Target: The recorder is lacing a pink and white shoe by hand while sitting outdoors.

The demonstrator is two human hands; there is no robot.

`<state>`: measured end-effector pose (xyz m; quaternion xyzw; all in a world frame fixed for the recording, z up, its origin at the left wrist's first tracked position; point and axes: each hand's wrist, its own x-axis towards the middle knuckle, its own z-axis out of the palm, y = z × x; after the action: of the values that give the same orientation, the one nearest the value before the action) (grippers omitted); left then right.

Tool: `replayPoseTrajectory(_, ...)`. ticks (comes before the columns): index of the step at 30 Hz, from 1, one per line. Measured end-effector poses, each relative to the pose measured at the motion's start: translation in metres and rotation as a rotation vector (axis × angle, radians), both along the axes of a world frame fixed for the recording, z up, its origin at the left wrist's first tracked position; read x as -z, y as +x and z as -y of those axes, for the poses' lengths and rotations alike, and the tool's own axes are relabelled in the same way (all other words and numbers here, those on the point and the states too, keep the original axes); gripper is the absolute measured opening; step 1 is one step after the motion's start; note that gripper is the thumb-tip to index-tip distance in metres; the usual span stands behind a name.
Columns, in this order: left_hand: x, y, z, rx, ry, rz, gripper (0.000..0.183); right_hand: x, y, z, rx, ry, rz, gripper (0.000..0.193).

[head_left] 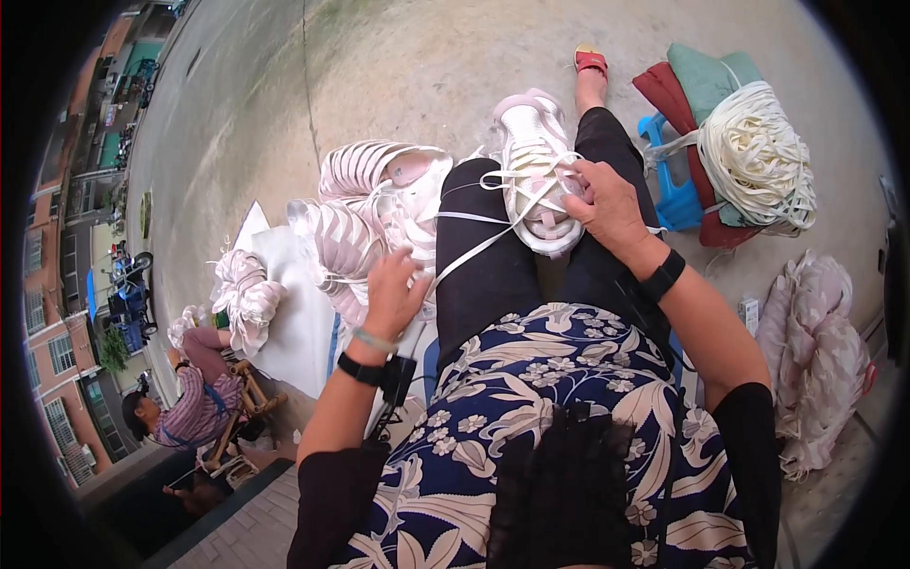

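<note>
A white and pale pink sneaker [538,171] rests across my lap, its toe pointing away from me. White shoelace [474,248] crosses its upper in loose loops, and one strand stretches left over my thigh. At the strand's end is my left hand [393,292], fingers curled and pinching the lace. My right hand [607,204] is bent over the sneaker's right edge, thumb and forefinger closed at the lacing; the exact pinch point is partly hidden. Left of my leg lies a pile of pink and white shoe uppers [379,204], stacked in rows.
On the right, a blue stool [675,180] bears folded red and green cloth and a big bundle of white laces [758,156]. A pinkish patterned bundle [815,356] lies at the lower right. At left, another person [194,408] sits near a tied bundle [248,299].
</note>
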<state>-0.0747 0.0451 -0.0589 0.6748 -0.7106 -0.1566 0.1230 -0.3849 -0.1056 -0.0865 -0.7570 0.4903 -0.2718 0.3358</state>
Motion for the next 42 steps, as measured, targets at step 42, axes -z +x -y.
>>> replayPoseTrajectory(42,0.008,-0.107,0.086,-0.088,-0.057,-0.435,0.043,-0.063,-0.092,0.005,-0.209,-0.004,-0.235,0.021)
